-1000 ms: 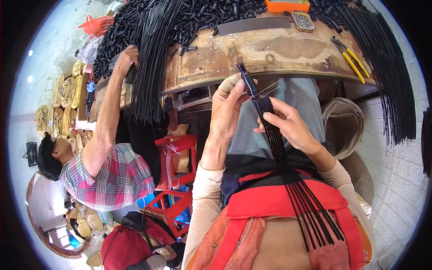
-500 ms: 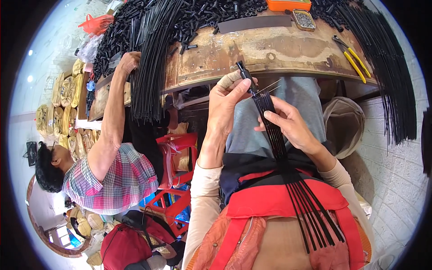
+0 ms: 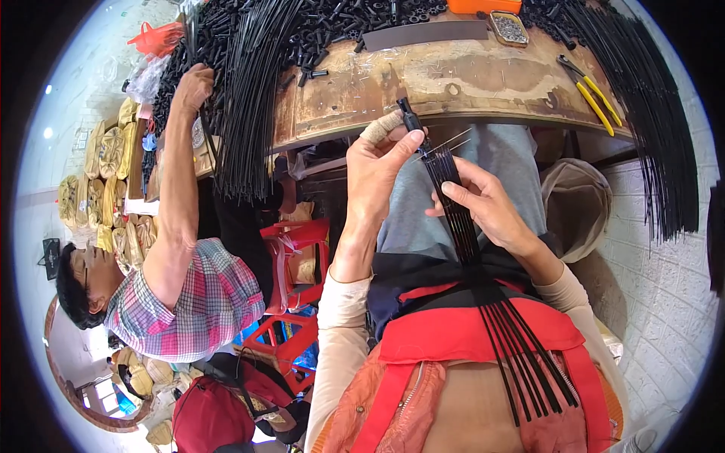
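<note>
Above my lap, my left hand (image 3: 371,175) is closed on a black plastic umbrella runner (image 3: 408,115), a short tube pinched near its lower end between thumb and fingers. Beige tape wraps one of its fingers. My right hand (image 3: 483,208) grips a bundle of thin black umbrella ribs (image 3: 455,220) just below, with the thumb on top. The ribs fan out down over my red apron (image 3: 445,332). Fine metal wires (image 3: 453,141) stick out sideways where ribs and runner come together; how they are joined is too small to tell.
Ahead stands a worn wooden table (image 3: 423,87) with yellow-handled pliers (image 3: 590,94), a tin of small metal parts (image 3: 509,29) and heaped black runners (image 3: 321,34). Rib bundles (image 3: 253,113) hang over its edge. At left a co-worker (image 3: 185,302) reaches across; a red stool (image 3: 291,332) stands between us.
The co-worker's hand has moved farther over the table, with thin black strips now hanging from it. My hands hold nearly the same pose; the wires beside the runner show more plainly.
</note>
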Tool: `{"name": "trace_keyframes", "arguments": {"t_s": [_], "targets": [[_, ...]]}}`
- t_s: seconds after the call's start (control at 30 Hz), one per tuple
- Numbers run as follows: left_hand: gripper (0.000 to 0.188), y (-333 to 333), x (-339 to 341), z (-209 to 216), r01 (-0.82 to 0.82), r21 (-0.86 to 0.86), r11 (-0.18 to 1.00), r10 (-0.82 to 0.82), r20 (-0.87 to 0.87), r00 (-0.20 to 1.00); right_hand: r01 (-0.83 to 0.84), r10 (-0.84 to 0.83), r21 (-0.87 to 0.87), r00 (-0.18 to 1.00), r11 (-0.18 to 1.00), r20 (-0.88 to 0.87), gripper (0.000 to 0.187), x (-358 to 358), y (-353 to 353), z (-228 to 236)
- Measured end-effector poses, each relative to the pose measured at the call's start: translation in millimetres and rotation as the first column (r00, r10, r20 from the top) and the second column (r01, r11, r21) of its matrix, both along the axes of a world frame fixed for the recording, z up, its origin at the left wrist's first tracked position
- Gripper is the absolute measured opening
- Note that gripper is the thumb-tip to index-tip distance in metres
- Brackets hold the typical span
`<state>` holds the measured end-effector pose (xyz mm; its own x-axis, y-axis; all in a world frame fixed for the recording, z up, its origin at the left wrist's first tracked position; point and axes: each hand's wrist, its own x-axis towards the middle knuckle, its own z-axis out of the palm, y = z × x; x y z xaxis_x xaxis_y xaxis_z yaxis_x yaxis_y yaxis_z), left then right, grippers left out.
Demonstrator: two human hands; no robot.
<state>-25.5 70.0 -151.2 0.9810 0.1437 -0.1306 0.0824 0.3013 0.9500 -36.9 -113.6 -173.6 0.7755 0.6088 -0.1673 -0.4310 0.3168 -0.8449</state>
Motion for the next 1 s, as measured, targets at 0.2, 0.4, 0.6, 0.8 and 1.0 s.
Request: {"name": "trace_keyframes", "arguments": {"t_s": [0.2,0.4,0.6,0.8,1.0], "targets": [[0.033,0,2,1,0.059,0.027,0.998,-0.06,0.043,0.997,0.005,-0.005,0.019,1.0,1.0,-0.004,0.035,1,-2,-3],[0.031,4,5,-8,0.141,-0.107,0.984,-0.136,0.05,0.989,0.005,-0.005,0.037,1.0,0.999,-0.016,0.034,3,-3,-6],[0.03,-5,-1,-2,0.05,-0.049,0.998,-0.047,0.049,0.998,0.024,-0.024,0.014,1.0,1.0,-0.009,0.033,3,-1,-5],[0.04,-5,-10,1,-0.024,-0.093,0.995,0.025,-0.001,1.0,0.012,-0.012,0.011,1.0,1.0,-0.005,0.035,1,0,-2],[0.064,-11,-30,14,0.037,0.015,0.999,-0.038,0.074,0.997,0.012,-0.012,0.013,1.0,1.0,0.006,0.036,-1,0,-1]]}}
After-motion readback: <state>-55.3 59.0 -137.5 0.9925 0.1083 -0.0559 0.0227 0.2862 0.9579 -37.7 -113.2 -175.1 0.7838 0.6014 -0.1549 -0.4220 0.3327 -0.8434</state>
